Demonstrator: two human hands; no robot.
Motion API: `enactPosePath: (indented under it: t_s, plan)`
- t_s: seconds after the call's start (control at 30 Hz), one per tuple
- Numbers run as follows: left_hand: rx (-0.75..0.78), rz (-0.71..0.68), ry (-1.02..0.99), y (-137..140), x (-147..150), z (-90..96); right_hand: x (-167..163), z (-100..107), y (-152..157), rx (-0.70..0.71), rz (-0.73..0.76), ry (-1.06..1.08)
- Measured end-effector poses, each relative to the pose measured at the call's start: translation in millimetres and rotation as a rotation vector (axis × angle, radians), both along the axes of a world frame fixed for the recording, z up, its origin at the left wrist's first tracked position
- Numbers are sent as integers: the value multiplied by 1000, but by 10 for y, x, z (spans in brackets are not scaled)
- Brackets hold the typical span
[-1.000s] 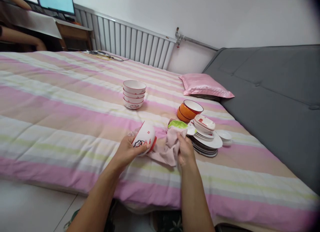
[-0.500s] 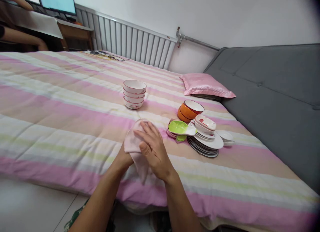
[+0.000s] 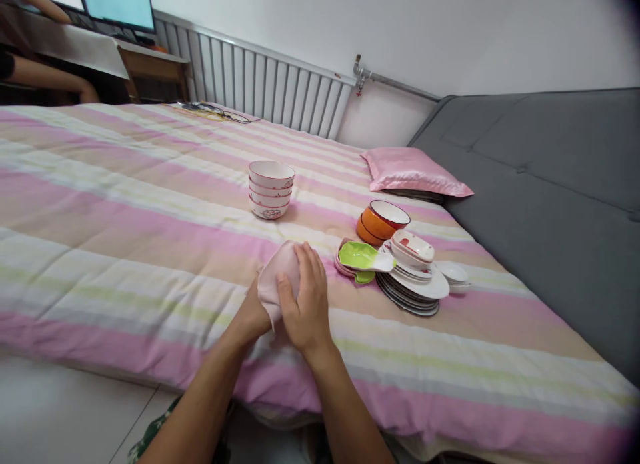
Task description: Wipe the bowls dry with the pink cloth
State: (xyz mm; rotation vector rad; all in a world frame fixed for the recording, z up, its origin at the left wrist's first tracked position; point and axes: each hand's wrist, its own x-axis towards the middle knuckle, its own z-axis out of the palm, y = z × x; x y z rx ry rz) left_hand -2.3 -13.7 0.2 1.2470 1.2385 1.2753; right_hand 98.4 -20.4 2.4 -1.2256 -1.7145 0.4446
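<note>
A pale pink cloth (image 3: 277,274) is bunched between my two hands above the near part of the bed. My right hand (image 3: 309,304) curls round its right side, thumb pressing on the cloth and fingers together. Beneath the cloth lies my left hand (image 3: 256,314); its fingers are covered, so their grip does not show. Whether anything else is inside the cloth is hidden. Beyond my hands stands a stack of white bowls (image 3: 271,191) with red rims. To the right sit green leaf-shaped dishes (image 3: 357,256), orange bowls (image 3: 375,225) and stacked plates (image 3: 425,287).
Small patterned dishes (image 3: 413,247) top the plates, with white saucers (image 3: 453,274) beside them. A pink pillow (image 3: 413,169) lies by the grey headboard (image 3: 550,157). Cables (image 3: 215,111) rest at the bed's far edge. Another person's arm and leg (image 3: 50,77) show near the desk.
My right hand has turned more upright and closed from a flat spread onto the cloth's right side. The cloth's hanging end has been drawn up. The dishes stay in place.
</note>
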Motion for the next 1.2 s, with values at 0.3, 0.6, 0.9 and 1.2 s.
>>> enactPosePath:
  t_s: [0.3,0.6,0.9,1.2]
  plan:
    - [157,-107,184,-6,38,-23,57,-25,142,-64,-58,153]
    - [226,-381,355,-37,53,-40,164,-38,256,-197,-78,360]
    - [208,-447,563,-78,145,-25,325,-170,394,-409,-48,643]
    - [200,-475,704,-112,208,1,441,-155,425,-565,62,859]
